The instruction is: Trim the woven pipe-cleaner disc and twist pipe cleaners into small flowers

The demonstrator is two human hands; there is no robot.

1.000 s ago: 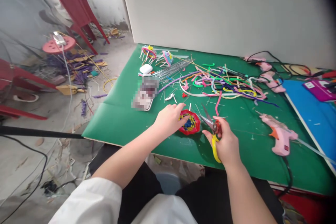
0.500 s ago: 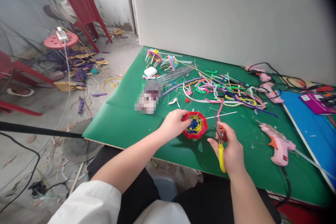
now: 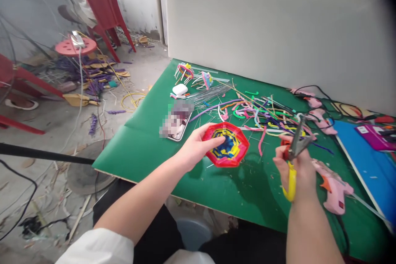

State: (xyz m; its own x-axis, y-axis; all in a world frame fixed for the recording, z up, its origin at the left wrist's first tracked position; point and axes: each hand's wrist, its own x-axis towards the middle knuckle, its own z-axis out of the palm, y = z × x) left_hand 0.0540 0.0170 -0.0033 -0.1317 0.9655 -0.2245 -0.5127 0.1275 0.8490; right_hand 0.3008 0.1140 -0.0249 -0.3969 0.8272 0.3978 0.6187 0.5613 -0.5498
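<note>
My left hand [image 3: 198,147] grips the left rim of an octagonal piece [image 3: 236,147] with a red border and yellow and blue rings inside. The thumb presses on its inner face, and the other fingers are hidden behind it. Held above the table, the piece is tilted so its hollow side faces me. To the right, my right hand [image 3: 299,173] is wrapped round a pair of scissors [image 3: 297,145] with one yellow and one red handle. The metal blades point up and away, apart from the piece.
On the green table [image 3: 145,136] lie loose pipe cleaners [image 3: 256,109], thin wires [image 3: 213,95], two small colourful canopies [image 3: 185,71] and a phone [image 3: 177,121]. A pink glue gun [image 3: 335,189] lies beside my right wrist. A blue board [image 3: 355,148] is at the right.
The scissors in my right hand have moved right, away from the octagonal piece, and their blades have swung. My left hand has raised the piece nearer to me. The view has shifted slightly.
</note>
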